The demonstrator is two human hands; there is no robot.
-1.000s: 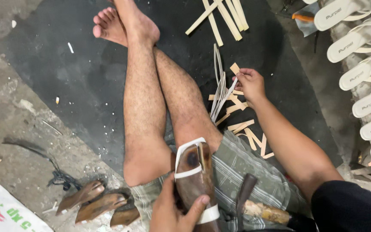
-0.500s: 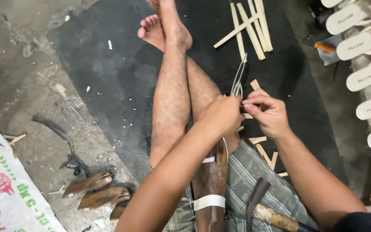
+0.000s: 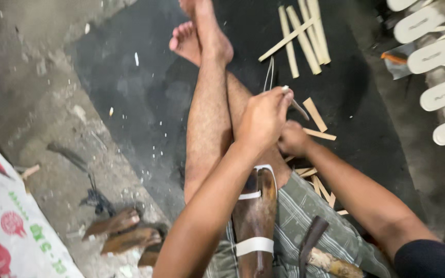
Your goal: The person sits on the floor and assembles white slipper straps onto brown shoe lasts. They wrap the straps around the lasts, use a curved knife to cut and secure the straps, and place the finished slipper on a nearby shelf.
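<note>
Head view: I have my left hand (image 3: 263, 119) reaching across my crossed legs (image 3: 209, 134), its fingers (image 3: 283, 98) pressed together in a pinch on the upper end of a thin, pale strip (image 3: 270, 74), which rises past the knuckles above the black mat (image 3: 130, 103). My right hand (image 3: 292, 140) sits just below and behind the left, mostly hidden; I cannot tell whether its fingers are closed on the strip's lower end. A dark wooden form (image 3: 256, 216) banded with white straps lies on my lap, and cut wooden slats (image 3: 305, 36) lie on the mat beyond the hands. In my judgement, this step goes best with the pinch kept near the strip's tip, both hands close together so that the strip stays taut and untwisted, and the pull kept steady and well clear of my shin.
</note>
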